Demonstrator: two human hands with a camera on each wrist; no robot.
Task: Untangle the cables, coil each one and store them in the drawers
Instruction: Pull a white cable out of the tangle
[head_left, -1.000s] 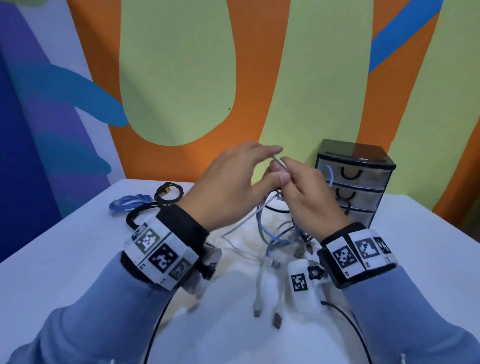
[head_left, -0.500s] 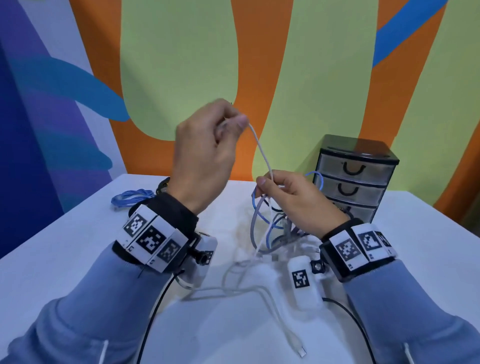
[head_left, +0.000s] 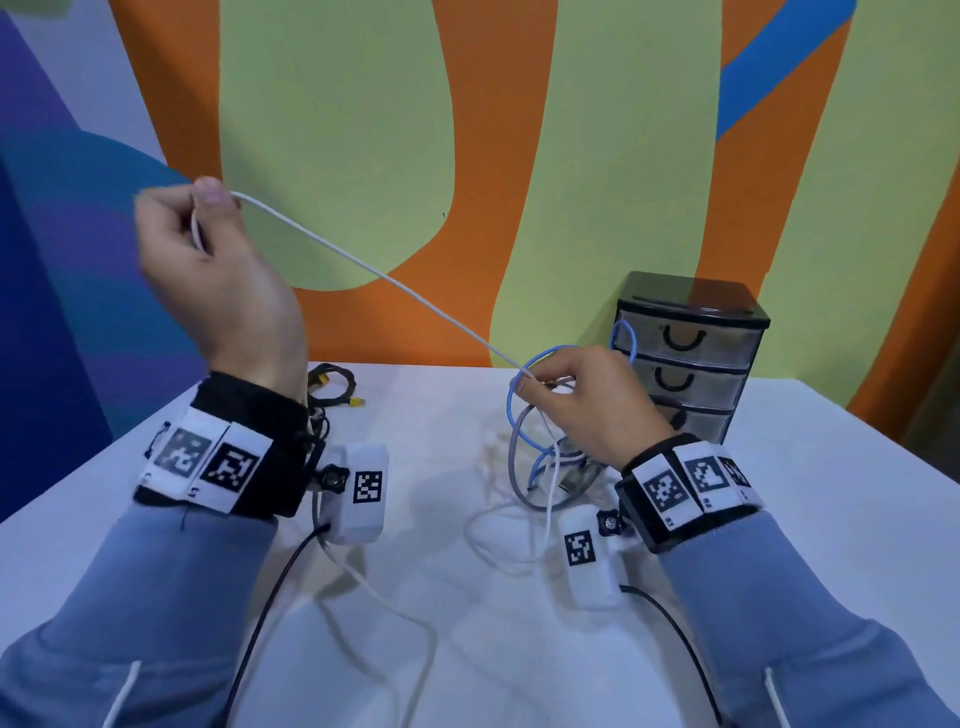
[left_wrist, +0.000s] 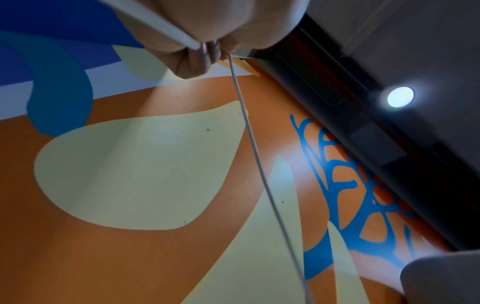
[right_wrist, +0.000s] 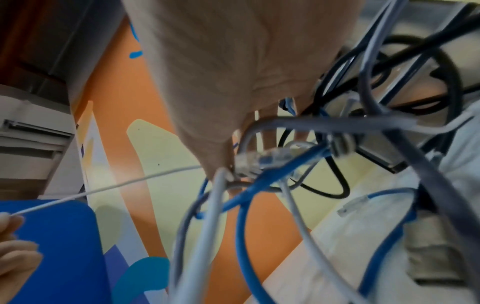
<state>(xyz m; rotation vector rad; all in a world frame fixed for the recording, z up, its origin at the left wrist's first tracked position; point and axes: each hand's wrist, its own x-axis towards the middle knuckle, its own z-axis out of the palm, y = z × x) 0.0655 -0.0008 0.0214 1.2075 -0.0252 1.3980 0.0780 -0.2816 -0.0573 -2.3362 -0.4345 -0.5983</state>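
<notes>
My left hand (head_left: 208, 249) is raised high at the left and pinches a thin white cable (head_left: 374, 273) between thumb and fingers; the same cable (left_wrist: 249, 139) runs away from the fist in the left wrist view. The cable stretches taut down to my right hand (head_left: 576, 395), which grips a tangle of blue, grey and white cables (head_left: 540, 457) above the table. In the right wrist view the tangle (right_wrist: 259, 197) hangs under the palm, with a clear network plug (right_wrist: 249, 160) by the fingers. A black three-drawer unit (head_left: 691, 358) stands just behind the right hand, drawers closed.
A coiled black cable with yellow plugs (head_left: 332, 384) lies at the back left of the white table (head_left: 831, 467). Loose white cable loops (head_left: 498, 540) trail on the table between my arms. A painted wall rises right behind the table.
My left hand has pulled the white cable up and far to the left, drawing it taut out of the tangle. My right hand stayed by the drawers, holding the bundle.
</notes>
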